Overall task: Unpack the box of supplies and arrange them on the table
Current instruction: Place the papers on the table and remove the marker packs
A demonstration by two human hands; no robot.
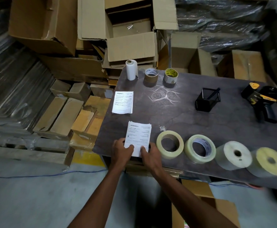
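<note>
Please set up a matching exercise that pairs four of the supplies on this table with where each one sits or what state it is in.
Things:
1. stack of printed slips
2. white roll
3. tape dispenser
4. black mesh holder

Places or states:
A. standing upright at the table's far left corner
B. lying on its side with a pen poking out
C. held at its near end by the left hand and right hand
D. at the table's far right end, black and yellow

Pairs: 1-C, 2-A, 3-D, 4-B
</note>
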